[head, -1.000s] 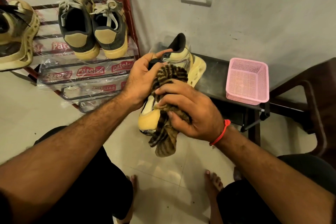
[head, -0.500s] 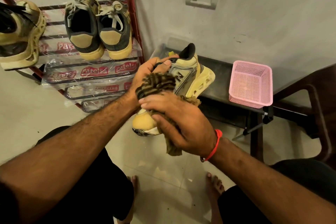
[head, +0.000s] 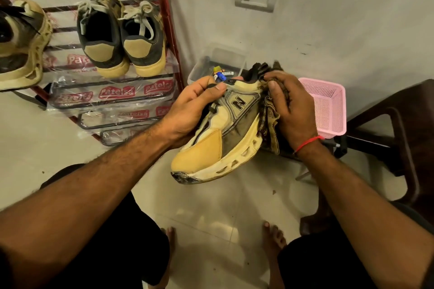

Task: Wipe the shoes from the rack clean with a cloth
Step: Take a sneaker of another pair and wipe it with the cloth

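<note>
While a seated person holds a worn tan-and-grey mesh sneaker with a chunky cream sole (head: 225, 134) above the pale tiled floor (head: 47, 138), the left hand (head: 195, 110) grips its lace side, thumb and fingers curled round the upper near a black lace. The right hand (head: 293, 110), a red thread at its wrist, clutches a brown striped cloth (head: 270, 122) against the shoe's heel and sole edge, fingers bunched into the fabric. The toe points down toward the person's bare feet. On the red metal shoe rack wrapped in printed plastic (head: 164, 21) stand a pair of dark grey lace-up sneakers (head: 119, 40) and one tan sneaker at the left edge (head: 21, 47). A pink plastic mesh basket (head: 328, 105) sits just behind the right hand.
</note>
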The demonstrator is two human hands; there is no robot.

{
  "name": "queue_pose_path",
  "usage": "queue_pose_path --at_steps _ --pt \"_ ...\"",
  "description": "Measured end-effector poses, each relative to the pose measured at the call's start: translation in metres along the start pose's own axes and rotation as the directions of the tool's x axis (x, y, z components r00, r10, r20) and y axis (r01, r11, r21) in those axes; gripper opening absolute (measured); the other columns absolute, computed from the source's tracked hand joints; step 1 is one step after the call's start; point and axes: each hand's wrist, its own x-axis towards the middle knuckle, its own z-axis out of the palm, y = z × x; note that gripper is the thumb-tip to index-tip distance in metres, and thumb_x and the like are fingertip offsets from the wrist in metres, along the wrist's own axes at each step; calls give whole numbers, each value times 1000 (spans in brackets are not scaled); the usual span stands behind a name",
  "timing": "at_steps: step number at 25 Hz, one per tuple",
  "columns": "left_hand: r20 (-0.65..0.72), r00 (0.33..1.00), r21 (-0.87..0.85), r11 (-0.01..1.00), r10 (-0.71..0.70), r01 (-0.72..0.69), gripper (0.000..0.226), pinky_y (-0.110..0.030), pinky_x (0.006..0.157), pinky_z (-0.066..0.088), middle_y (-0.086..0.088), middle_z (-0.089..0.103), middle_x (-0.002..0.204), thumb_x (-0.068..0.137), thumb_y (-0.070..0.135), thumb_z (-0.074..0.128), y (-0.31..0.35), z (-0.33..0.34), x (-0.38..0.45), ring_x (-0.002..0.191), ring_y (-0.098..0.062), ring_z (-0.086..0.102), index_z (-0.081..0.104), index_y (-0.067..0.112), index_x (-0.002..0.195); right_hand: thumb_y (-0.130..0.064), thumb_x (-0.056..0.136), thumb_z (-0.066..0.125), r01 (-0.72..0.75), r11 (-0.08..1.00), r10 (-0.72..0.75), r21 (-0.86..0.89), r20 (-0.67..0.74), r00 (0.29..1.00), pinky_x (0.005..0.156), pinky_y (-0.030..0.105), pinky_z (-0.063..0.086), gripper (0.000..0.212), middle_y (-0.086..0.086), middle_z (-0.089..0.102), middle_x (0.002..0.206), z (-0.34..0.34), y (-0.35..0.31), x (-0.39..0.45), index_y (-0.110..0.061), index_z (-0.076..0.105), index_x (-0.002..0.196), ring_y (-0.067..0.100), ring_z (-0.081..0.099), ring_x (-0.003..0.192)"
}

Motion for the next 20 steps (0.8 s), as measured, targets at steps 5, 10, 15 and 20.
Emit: queue_pose_path --at_steps 5,10,15,20 --pt "-50 998 81 996 31 -27 34 -13 58 43 15 56 59 105 7 47 1 -6 3 56 3 52 54 17 73 -5 99 54 245 957 -270 153 176 947 108 36 46 27 14 64 129 22 -51 -37 3 63 124 19 58 125" --pt "-11 999 112 993 34 -32 26 -14 59 48 12 66 63 104 4 47 8 -9 -2 58 1 60 47 9 78 -9 102 53 210 978 -208 -1 145 967 109 30 45 28 11 63 132 8 -11 -10 -1 63 127 15 56 126" --pt "139 990 142 989 9 -29 31 -10 62 50 3 63 109 103 -10 35 12 2 -10 68 3 68 45 9 81 -20 104 51 -246 964 258 -101 117 959 88 6 45 26 0 69 112 -5 24 1 -12 67 123 11 62 104" --pt "157 985 97 992 71 -87 27 -24 85 56 -15 67 130 102 0 46 7 -9 2 105 -14 72 55 10 79 -10 102 51 27 997 -21 -76 84 996 95 21 46 24 9 65 116 1 3 -9 -5 63 123 16 58 107"
